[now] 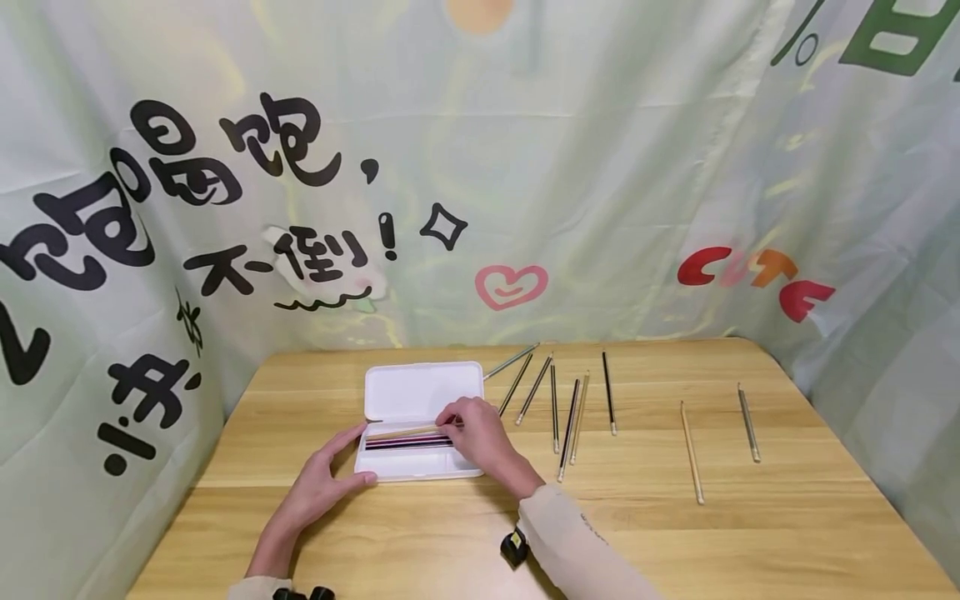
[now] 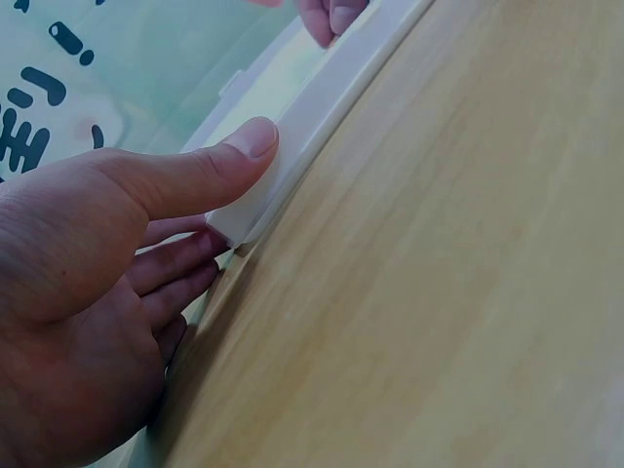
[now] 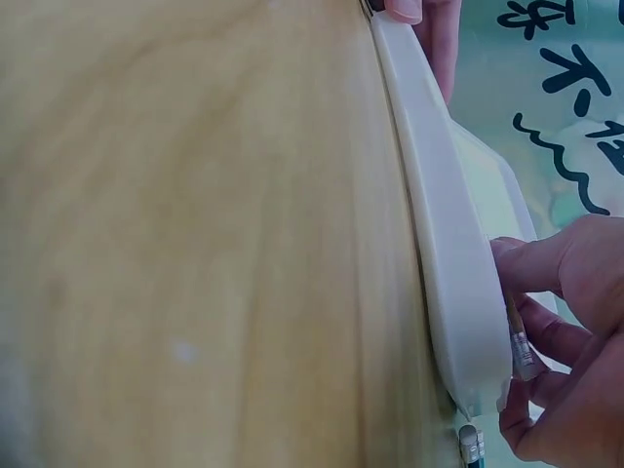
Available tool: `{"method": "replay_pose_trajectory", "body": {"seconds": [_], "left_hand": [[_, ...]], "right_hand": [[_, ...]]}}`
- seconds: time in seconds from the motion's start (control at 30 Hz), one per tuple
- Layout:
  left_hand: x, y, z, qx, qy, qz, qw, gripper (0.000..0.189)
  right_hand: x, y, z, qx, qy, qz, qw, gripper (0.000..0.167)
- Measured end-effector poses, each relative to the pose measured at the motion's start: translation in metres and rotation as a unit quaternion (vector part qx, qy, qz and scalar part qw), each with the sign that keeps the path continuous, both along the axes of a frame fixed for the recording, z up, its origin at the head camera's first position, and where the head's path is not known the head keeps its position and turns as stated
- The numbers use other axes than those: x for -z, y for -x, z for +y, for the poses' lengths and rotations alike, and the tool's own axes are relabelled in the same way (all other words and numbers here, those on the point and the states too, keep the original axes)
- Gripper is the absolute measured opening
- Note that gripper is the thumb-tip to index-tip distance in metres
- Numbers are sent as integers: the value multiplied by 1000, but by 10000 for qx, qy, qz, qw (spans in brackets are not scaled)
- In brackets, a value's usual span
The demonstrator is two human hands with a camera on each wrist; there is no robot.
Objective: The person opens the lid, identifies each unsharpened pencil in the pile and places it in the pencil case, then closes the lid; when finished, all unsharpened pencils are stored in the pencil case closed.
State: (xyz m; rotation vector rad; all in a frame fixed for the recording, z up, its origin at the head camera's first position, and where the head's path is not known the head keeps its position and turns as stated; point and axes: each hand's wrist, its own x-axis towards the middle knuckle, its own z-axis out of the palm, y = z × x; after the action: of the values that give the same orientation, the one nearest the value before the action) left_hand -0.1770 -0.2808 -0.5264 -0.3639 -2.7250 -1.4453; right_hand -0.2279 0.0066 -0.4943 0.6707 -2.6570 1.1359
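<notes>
Pencil (image 3: 523, 353), metal-banded: pinched in my right grip (image 1: 478, 435) at the open white case (image 1: 423, 392), toward the tabletop's (image 1: 750, 542) far-left corner. Presumably light, stiff, brittle-tipped; best held mid-shaft. My left grip (image 1: 321, 485), unclenched, touches the case.

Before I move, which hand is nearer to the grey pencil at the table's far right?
The right hand: it is at the white case's right side, with other pencils between it and the grey pencil. The left hand is farther, at the left side.
</notes>
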Motion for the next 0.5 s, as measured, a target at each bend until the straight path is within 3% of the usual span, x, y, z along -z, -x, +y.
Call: {"method": "replay_pose_trajectory", "body": {"seconds": [0.23, 0.5], "left_hand": [[0, -1, -1, 14, 52, 79, 10000, 83], [-1, -1, -1, -20, 16, 26, 10000, 85]], "right_hand": [[-2, 0, 4, -128, 396, -190, 9990, 8], [-16, -9, 27, -207, 1165, -430, 9920, 14]]}}
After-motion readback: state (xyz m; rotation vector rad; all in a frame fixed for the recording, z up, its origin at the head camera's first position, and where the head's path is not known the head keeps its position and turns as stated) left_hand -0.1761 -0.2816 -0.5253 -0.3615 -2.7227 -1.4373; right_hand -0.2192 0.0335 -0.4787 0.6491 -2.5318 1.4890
